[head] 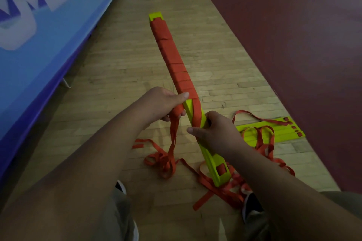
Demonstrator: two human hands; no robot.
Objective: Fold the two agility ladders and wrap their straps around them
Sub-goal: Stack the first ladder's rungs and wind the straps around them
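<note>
one strap (173, 135), left grip (162, 103), beside ladder (214, 161)

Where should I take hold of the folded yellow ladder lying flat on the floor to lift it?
Grip the yellow ladder near its right end, from above, across its narrow width. It lies flat on the wooden floor, and loose orange straps loop over its left part, so the right end is barer.

Head view, downward, close overhead.
</note>
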